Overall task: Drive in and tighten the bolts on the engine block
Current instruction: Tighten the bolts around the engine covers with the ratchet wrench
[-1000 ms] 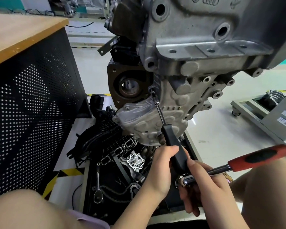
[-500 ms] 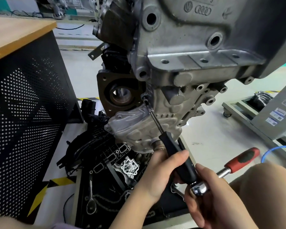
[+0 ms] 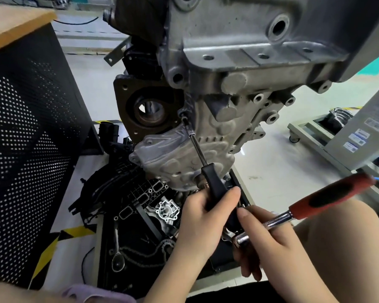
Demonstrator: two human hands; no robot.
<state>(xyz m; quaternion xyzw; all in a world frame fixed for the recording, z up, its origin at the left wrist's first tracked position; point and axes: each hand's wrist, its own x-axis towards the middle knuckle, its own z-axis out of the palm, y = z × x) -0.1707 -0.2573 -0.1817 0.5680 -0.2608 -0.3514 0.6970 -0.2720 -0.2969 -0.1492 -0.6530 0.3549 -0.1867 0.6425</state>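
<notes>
Bolt: the bolt [image 3: 182, 115] sat at the left edge of the engine block [image 3: 239, 68], beside the round brown-rimmed opening [image 3: 150, 110], well above and to the left of both hands.
Driver: a black-handled driver [image 3: 214, 189] ran on a slant from the bolt down and right, its thin metal shaft [image 3: 198, 150] crossing the ribbed silver cover [image 3: 179, 156]; the tip met the bolt head.
Left hand: the left hand [image 3: 204, 217] was wrapped around the lower part of the black handle, thumb laid across it.
Ratchet: a chrome ratchet [image 3: 271, 224] with a red and black grip [image 3: 330, 196] joined the butt end of the driver; its head lay just below the left hand, its grip pointing up to the right and blurred.
Right hand: the right hand [image 3: 269, 239] was clamped around the ratchet near its head, fingers curled under, touching the left hand's thumb side.
Below the block: a black tray [image 3: 219, 262] on the floor held dark plastic parts, a chain and a small silver wrench [image 3: 116, 248].
Left side: a black perforated panel [image 3: 24, 149] stood under a wooden top [image 3: 11, 22].
</notes>
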